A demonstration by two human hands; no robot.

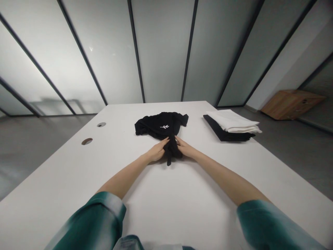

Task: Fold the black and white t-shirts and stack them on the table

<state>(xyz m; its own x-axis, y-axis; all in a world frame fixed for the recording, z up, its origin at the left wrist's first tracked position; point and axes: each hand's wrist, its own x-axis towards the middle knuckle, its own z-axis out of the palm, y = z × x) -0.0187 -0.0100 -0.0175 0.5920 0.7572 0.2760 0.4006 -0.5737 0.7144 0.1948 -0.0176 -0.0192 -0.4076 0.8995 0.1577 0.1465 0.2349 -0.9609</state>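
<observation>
A black T-shirt (156,125) with a small white print lies crumpled on the white table, its sleeves spread toward the far side. Its near end is bunched up between my two hands. My left hand (158,150) grips the bunched cloth from the left, thumb on top. From the right, my right hand (185,147) closes on the same bunch, the thumb side against the fabric. A narrow strip of black cloth hangs toward me between the hands. Some of the fingers are hidden behind the cloth.
On the right of the white table (125,180) sits a stack of folded white cloth (231,119) over folded black cloth (221,133). Two round holes (87,141) pierce the tabletop at left. Beyond stand frosted panels, and a wooden cabinet (288,104) is at far right.
</observation>
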